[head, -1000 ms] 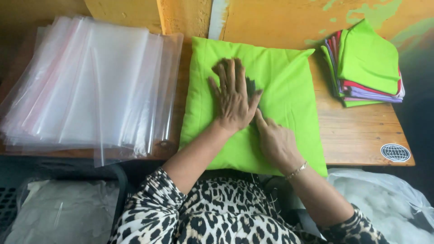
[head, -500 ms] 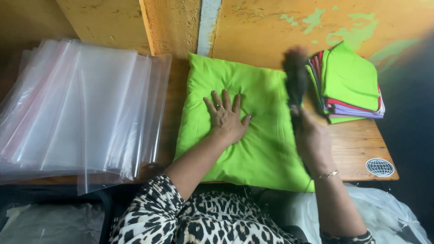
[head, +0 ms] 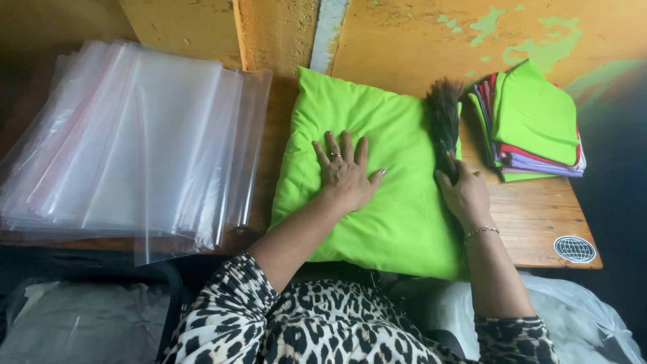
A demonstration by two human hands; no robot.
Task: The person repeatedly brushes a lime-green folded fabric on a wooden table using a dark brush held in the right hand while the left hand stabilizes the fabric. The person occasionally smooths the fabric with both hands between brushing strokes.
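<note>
Head view, looking down. Lime green cushion (head: 397, 195) lies flat in the centre of the frame on a wooden table (head: 539, 222), its far edge against the yellow wall (head: 418, 40).

Left hand (head: 345, 174) centre frame, palm down on the cushion, fingers spread flat, ring on one finger, pressing the fabric, holding nothing.

Right hand (head: 464, 194) right of centre at the cushion's right edge, fingers curled tight around the handle of a dark brush (head: 445, 121). Brush bristles point toward the top of the frame and lie on the cushion's upper right part. Thin bracelet (head: 481, 232) on the right wrist.

Left half of frame: fanned stack of clear plastic bags (head: 135, 141) on the table, overlapping, nothing visible inside them, front edges hanging over the table's near side.

Upper right: pile of folded cloths (head: 532, 121), green on top, red, purple and white layers under it, just beside the brush tip, apart from the cushion.

Round sticker (head: 574, 249) on the table's lower right corner.

Bottom of frame: leopard print sleeves and top (head: 337, 323). Lower right: white plastic bag (head: 586, 323), contents unclear. Lower left: grey plastic bag (head: 81, 323) below table level, contents cannot tell
</note>
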